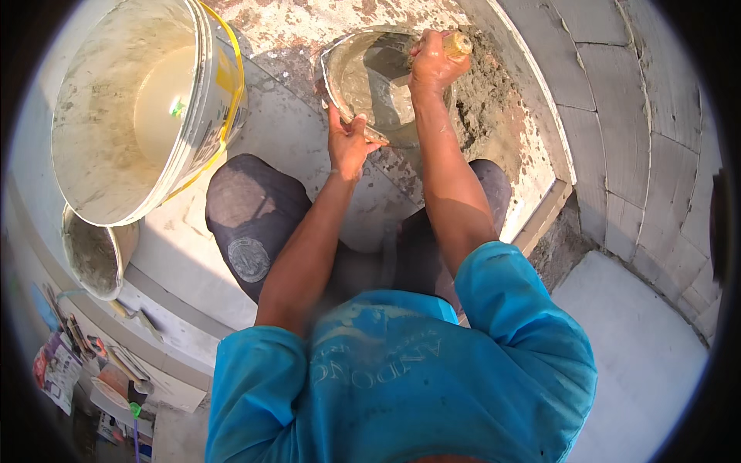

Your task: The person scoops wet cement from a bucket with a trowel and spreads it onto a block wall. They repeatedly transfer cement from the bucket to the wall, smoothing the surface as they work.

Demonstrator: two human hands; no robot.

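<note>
A round mortar bucket (327, 71) with wet grey mix inside lies in front of me, its mouth turned toward me. My left hand (350, 143) grips the near rim, the thumb on top and fingers at the outside. My right hand (437, 63) is closed round the thick, yellowish wooden handle of a trowel (458, 45). Its flat grey blade appears to reach into the bucket, partly hidden by the hand. Rough wet mortar (485, 96) is heaped on the surface just right of the bucket.
A large white bucket (202, 100) with cloudy liquid stands at the left, a smaller dirty bucket (120, 258) beside it. Hand tools (127, 363) lie at lower left. A grey tiled or block wall (617, 108) curves along the right. My knees (251, 208) flank the work.
</note>
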